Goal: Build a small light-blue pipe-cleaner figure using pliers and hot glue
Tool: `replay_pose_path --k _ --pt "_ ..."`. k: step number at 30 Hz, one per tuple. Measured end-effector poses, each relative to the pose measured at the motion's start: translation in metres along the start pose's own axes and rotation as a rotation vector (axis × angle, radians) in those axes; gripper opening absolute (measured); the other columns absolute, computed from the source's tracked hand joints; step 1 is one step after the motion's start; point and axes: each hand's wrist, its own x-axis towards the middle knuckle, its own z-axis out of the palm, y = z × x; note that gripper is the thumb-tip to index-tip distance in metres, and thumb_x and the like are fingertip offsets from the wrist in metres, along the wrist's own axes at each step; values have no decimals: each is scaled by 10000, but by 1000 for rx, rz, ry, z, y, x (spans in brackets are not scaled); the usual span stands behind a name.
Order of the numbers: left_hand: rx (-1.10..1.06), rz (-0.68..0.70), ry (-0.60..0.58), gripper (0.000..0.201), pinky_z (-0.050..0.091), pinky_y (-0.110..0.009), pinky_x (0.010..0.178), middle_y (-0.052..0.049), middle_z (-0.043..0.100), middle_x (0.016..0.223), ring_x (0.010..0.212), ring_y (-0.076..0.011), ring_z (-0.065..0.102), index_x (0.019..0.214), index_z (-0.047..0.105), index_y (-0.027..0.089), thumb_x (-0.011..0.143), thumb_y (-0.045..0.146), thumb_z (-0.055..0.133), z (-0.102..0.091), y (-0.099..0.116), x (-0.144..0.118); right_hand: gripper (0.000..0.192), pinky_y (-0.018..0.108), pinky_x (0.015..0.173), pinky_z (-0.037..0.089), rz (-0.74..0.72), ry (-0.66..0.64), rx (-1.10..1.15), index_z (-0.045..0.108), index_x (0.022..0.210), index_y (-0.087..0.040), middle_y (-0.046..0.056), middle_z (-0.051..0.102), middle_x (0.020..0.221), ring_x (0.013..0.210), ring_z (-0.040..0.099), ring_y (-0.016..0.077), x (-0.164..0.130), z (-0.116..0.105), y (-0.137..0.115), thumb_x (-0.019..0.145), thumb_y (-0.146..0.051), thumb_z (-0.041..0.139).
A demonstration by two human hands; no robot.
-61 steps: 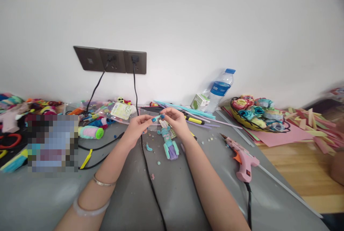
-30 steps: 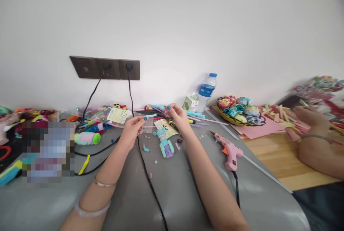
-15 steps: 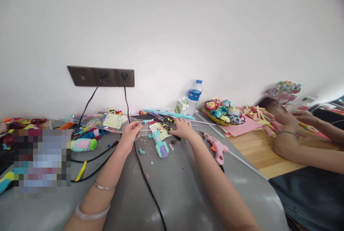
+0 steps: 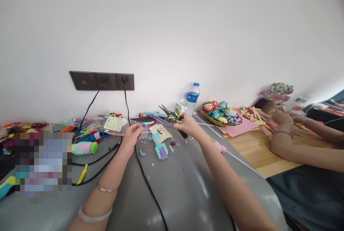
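My left hand is closed in a pinch on a short light-blue pipe cleaner, which points to the right. In my right hand are pliers with black and yellow handles, lifted off the table, jaws pointing up and left. Between and below the hands lies a small teal and purple fuzzy figure, partly over a printed yellow card. Loose purple and blue pipe cleaners lie behind the pliers. Small scraps are scattered around the figure.
A pink glue gun is partly hidden behind my right forearm. A water bottle and small box stand by the wall. A black cable crosses the grey table. At right, another person's hands work near paper strips.
My right hand has picked up the pliers from the pile and raised them slightly. My left hand keeps its pinch in about the same place. The view has shifted a little.
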Motion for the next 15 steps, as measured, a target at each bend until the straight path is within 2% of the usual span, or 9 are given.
replay_pose_path --k 2,3,5,7,9,11,13,15 --pt "-1 2 6 486 305 -188 476 71 439 556 517 -66 361 745 647 160 516 551 823 1 -1 0 434 363 811 491 62 34 346 600 1057 -137 135 692 988 932 649 297 -8 -12 -1 736 -428 632" --pt "-1 7 5 486 308 -189 479 72 437 555 518 -67 361 750 644 161 527 556 817 1 -1 0 399 372 795 502 85 1 546 604 1008 -158 124 692 947 909 655 294 -12 -17 -2 754 -464 580" --pt "-4 23 0 475 307 -192 480 73 431 555 516 -68 357 740 625 167 553 565 803 1 -1 -1 422 405 774 524 98 -163 950 604 940 -183 125 690 893 893 663 301 -22 -25 -5 790 -546 450" --pt "-1 38 -11 466 302 -194 476 74 426 559 513 -69 353 723 598 174 578 574 789 2 -2 -2 495 454 799 533 69 -381 1238 613 947 -187 146 694 910 938 662 322 -34 -31 -7 797 -600 387" --pt "13 54 -23 461 308 -196 478 72 428 569 516 -70 353 713 576 181 600 580 775 3 -2 -3 536 495 834 526 49 -562 1358 626 971 -182 158 695 937 978 654 336 -46 -35 -8 787 -641 418" --pt "42 60 -38 457 318 -199 481 70 430 579 518 -74 364 716 562 187 626 590 756 4 -2 -4 557 500 841 521 43 -682 1394 628 991 -185 148 690 947 974 650 330 -58 -37 -8 766 -674 487" --pt "76 56 -59 453 314 -202 477 69 426 581 516 -80 376 727 554 193 649 600 739 6 -3 -6 527 460 818 523 48 -722 1364 620 1005 -194 115 675 942 924 649 299 -72 -37 -7 726 -641 595" --pt "93 52 -87 454 299 -204 472 70 416 576 513 -84 377 732 546 198 664 608 730 8 -4 -8 451 393 766 515 65 -678 1233 606 1005 -205 69 650 919 840 630 244 -86 -36 -7 686 -511 697"
